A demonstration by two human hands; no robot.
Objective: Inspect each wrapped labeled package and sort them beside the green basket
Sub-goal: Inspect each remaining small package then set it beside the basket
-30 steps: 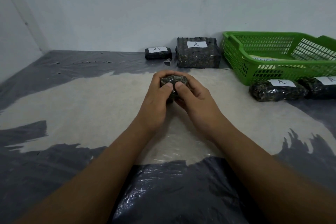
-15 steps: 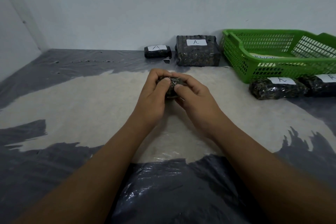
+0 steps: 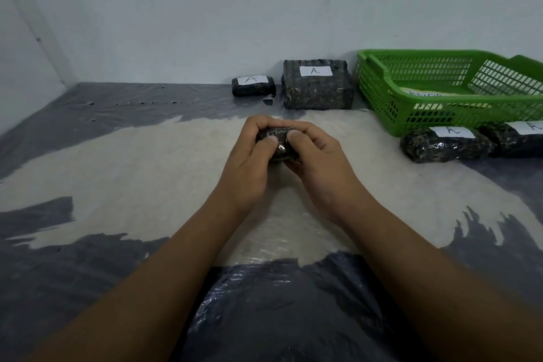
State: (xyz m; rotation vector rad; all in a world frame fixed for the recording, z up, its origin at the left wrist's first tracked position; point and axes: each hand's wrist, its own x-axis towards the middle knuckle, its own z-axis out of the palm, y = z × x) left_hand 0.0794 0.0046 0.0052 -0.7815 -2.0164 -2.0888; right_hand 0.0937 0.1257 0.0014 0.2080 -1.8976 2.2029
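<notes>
A small dark package wrapped in clear film (image 3: 277,141) is held above the floor by both hands; its label is hidden. My left hand (image 3: 249,167) grips its left side, thumb on top. My right hand (image 3: 316,161) grips its right side. The green basket (image 3: 382,88) stands at the right against the wall, with a labelled item inside. Left of it stand a big package marked A (image 3: 317,85) and a small package marked A (image 3: 253,86). In front of the basket lie two more packages marked A (image 3: 443,145) (image 3: 520,141).
The floor is covered by a grey plastic sheet (image 3: 88,273) with a pale patch (image 3: 132,173) in the middle. A white wall (image 3: 205,9) closes the back and the left side. A small dark scrap (image 3: 268,102) lies by the small package.
Both hands have turned the small package between their fingers and kept it in the same place. The view has shifted slightly.
</notes>
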